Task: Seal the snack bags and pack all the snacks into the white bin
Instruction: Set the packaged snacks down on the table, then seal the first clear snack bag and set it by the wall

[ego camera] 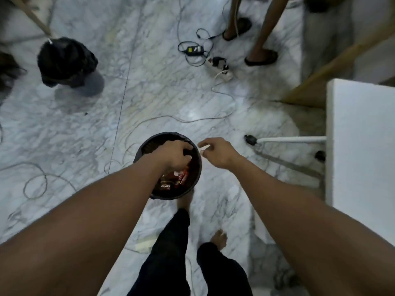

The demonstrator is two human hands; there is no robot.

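Reaching into the dark bin (147, 146) at lower centre with the left hand (175, 154), fingers curling over red snack packets (175, 180); not showing whether that grip is holding anything. Pinching a small white piece (203, 148) in the right hand (218, 154), just beside the rim. Crowding the floor above: a power strip (220, 70) and a black bag (66, 63).

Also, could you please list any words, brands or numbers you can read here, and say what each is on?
"NSTON" (upside down, partly hidden): white letters on the dark snack packet in the round black bucket.
Red snack packet: print too blurred to read.
Black power adapter: pale label too small to read.
Small white piece pinched by the right hand: no print visible.
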